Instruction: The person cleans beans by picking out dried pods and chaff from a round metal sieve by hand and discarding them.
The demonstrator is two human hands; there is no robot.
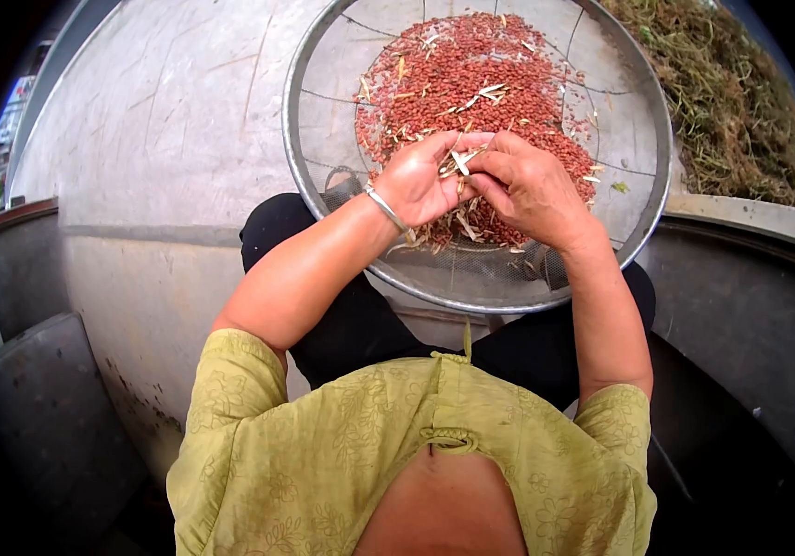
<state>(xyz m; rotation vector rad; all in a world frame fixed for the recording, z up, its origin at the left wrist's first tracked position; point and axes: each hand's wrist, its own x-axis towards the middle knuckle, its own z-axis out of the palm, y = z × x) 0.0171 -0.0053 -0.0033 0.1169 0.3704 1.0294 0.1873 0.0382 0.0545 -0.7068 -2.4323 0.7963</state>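
A large round mesh sieve (295, 139) with a metal rim rests over my knees. Red beans (471, 83), mixed with pale dry pod pieces (485, 93), are heaped in it. Above the near part of the heap, my left hand (420, 181) is palm up with curled fingers, cupping several pale pod pieces (459, 163). My right hand (536, 190) meets it from the right, its thumb and fingertips pinched together on pod pieces at the left palm. A silver bangle (385, 209) circles my left wrist.
Dried plant stalks (726, 93) lie heaped at the upper right beyond a pale ledge (750, 211). Concrete floor (165, 102) stretches along the left. A dark flat panel (59, 417) stands at the lower left.
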